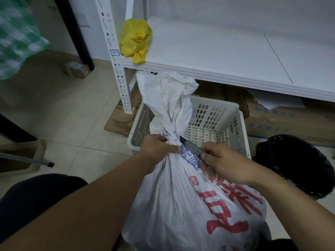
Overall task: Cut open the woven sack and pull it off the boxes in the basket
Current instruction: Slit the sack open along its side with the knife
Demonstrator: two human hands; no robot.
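Tiled floor under a white shelf (217, 71): our left hand (157, 147) grips the woven sack (181, 205) by its neck at the basket (233, 108) rim, right hand (224, 160) holding a utility knife (193, 149); a slip could cut nearby fingers (173, 148).

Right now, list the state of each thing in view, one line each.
woven sack: upright, neck bunched shut, no cut visible.
left hand: grips the sack's neck.
right hand: holds the knife.
knife: blade against the neck.
basket: upright, far half bare.
yellow bag: crumpled on the shelf.
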